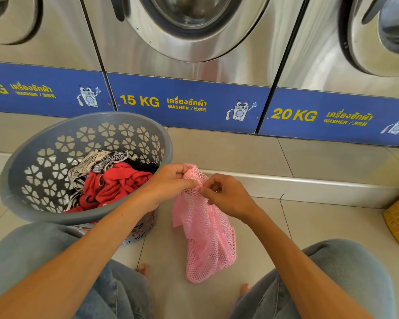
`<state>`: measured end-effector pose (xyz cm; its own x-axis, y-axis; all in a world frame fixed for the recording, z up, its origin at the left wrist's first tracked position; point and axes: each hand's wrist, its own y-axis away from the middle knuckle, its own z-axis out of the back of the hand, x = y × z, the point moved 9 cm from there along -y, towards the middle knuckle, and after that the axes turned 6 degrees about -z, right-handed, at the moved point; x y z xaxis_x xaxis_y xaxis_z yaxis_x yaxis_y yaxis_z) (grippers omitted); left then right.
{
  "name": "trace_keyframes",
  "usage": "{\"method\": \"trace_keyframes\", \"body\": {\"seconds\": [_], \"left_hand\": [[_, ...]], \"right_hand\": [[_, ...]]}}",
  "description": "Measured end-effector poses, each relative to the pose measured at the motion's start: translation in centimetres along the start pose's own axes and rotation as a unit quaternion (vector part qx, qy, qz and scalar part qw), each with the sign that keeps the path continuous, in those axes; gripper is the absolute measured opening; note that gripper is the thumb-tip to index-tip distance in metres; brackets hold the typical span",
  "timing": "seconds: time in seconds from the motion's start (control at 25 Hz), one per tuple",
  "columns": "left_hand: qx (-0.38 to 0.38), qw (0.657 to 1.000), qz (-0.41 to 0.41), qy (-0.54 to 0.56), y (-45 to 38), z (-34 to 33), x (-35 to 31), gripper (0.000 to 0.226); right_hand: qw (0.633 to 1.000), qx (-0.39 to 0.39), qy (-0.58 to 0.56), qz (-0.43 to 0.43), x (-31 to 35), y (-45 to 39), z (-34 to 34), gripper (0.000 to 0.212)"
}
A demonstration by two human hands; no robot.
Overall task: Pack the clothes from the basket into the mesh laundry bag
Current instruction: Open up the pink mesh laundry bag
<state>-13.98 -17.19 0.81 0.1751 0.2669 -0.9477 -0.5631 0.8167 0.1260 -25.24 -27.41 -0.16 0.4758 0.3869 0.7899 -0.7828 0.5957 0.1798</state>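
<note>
Between the person's knees, above the tiled floor (217,155), the pink mesh laundry bag (205,236) hung limp from its gathered top edge. The left hand (171,180) was clenched around that edge, and the right hand (226,194) pinched a small part of the same edge just beside it, probably the zipper pull or the opening; the detail was too small to confirm. The step in hand appeared to be opening the bag. To do it well, one hand should hold the mesh taut while the other draws the closure steadily, so that the netting does not snag. The bag looked flat and empty. Left of it, the grey basket (16,180) held red clothes (115,185) and a black-and-white patterned garment (97,162), none yet packed. Washers (194,65) stood behind.
</note>
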Motion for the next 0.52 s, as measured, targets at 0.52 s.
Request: {"method": "trace_keyframes", "body": {"seconds": [0.52], "left_hand": [[-0.076, 0.996, -0.032, -0.031, -0.7, 2.3, -1.3, 0.017]], "right_hand": [[0.998, 0.038, -0.034, -0.022, -0.2, -0.3, 0.6, 0.018]]}}
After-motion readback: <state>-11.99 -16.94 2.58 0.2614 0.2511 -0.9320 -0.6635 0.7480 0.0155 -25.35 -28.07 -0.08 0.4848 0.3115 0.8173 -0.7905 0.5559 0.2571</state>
